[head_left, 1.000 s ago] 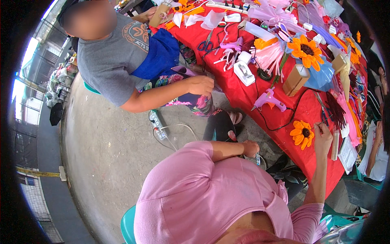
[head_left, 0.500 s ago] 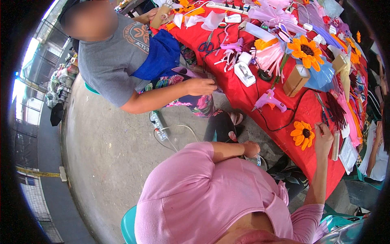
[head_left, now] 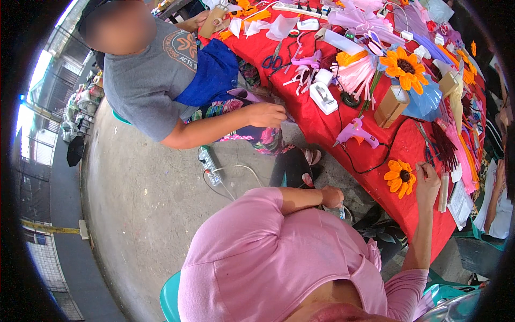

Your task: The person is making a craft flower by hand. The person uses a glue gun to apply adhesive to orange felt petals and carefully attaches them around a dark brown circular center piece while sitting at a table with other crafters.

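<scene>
My right hand (head_left: 427, 184) is over the red cloth on the table, just right of an orange felt sunflower (head_left: 393, 175) with a dark brown centre. Its thumb and fingertips are drawn together. Anything between them is too small to make out. My left hand (head_left: 332, 197) rests low by my lap, off the table edge, with its fingers curled in. What it may hold is hidden. Beyond the flower lies a lilac glue gun (head_left: 358, 132) with a dark cord. A pair of scissors (head_left: 427, 144) lies just beyond my right hand, beside a dark red tassel-like bundle (head_left: 444, 146).
A co-worker in a grey shirt (head_left: 145, 86) sits at the left of the table. A brown box (head_left: 391, 106), a white tape dispenser (head_left: 323, 99), a second lilac glue gun (head_left: 307, 59) and a larger sunflower (head_left: 404, 70) crowd the tabletop. A power strip (head_left: 209, 165) lies on the floor.
The fingers of my right hand have shifted very slightly beside the sunflower. My left hand and the things on the table stay in place.
</scene>
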The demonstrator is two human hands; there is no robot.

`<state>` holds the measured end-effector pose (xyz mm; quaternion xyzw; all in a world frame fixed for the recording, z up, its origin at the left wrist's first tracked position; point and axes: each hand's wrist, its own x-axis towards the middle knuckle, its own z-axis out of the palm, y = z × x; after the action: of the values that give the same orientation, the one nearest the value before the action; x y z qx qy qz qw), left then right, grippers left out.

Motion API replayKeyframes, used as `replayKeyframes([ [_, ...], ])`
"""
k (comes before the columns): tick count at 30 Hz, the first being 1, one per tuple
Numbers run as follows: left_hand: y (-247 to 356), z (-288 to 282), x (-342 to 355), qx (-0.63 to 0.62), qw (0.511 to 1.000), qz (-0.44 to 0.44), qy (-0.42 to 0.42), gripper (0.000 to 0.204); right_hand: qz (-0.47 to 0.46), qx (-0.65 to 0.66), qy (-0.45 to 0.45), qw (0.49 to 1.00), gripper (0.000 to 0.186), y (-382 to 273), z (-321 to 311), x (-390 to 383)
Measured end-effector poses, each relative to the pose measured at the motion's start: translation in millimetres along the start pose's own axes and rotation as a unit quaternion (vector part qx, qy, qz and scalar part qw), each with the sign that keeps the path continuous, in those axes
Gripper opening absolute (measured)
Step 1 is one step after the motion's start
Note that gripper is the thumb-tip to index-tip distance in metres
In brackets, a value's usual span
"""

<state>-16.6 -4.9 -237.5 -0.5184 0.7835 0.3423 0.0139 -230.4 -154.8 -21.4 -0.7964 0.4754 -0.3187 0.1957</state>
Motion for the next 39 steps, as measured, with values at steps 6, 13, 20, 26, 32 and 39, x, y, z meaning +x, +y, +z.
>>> replayKeyframes([
  [6, 5.7, -9.5, -3.5, -0.005, 1.000, -0.011, 0.005, 0.030, -0.003, 0.007, 0.003, 1.000, 0.012, 1.0, -1.2, 0.6],
  [13, 0.3, -1.3, -0.7, 0.009, 1.000, 0.007, 0.016, 0.026, -0.001, 0.012, 0.000, 1.000, 0.012, 0.4, -0.9, 1.4],
  [20, -11.3, 16.4, 4.8, 0.015, 0.999, 0.000, 0.045, 0.019, -0.003, 0.016, 0.002, 1.000, 0.012, -3.3, -2.0, 1.1],
  [26, 3.0, -5.8, 2.1, 0.015, 0.999, -0.017, -0.027, 0.020, -0.005, -0.003, -0.001, 1.000, 0.012, -0.1, -0.9, 0.5],
  [32, -2.5, 4.4, 7.3, 0.022, 0.999, -0.028, -0.025, 0.021, -0.018, 0.003, 0.003, 1.000, 0.012, -1.8, -1.2, 1.9],
  [39, -7.2, 10.3, 7.4, 0.020, 1.000, -0.007, -0.010, 0.019, -0.003, 0.002, -0.006, 1.000, 0.011, -2.5, 0.3, 0.7],
])
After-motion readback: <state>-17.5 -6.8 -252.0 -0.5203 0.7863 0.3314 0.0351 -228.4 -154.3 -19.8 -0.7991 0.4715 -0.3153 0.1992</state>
